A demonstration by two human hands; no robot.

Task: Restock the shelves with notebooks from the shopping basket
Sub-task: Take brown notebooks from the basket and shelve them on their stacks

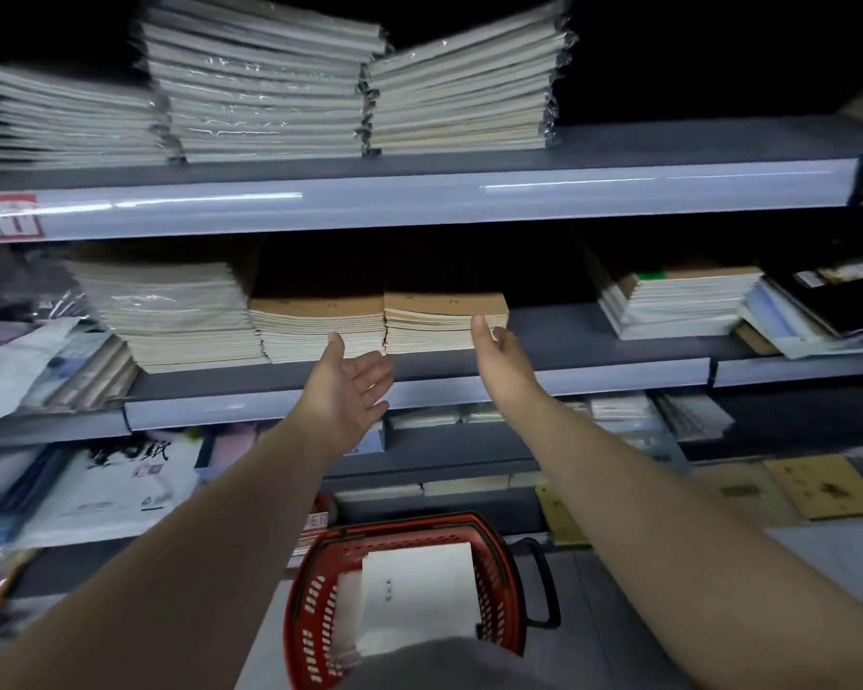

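At the middle shelf (544, 336), the left hand (355, 385) spreads open, palm up, holding nothing, just below the left brown-covered notebook stack (315, 326). The right hand (499, 351) is open too, its thumb touching the front edge of the right brown-covered stack (444, 318). Below, between the forearms, a red shopping basket (419, 605) sits on the floor with pale notebooks (419, 590) inside. Wrapped notebook piles (260, 87) fill the upper shelf (419, 196).

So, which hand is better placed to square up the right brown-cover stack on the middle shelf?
Probably the right hand. Its fingertips are already at the front edge of the right brown-cover stack. The left hand, open and empty, is lower, in front of the shelf lip, nearer the neighbouring stack.
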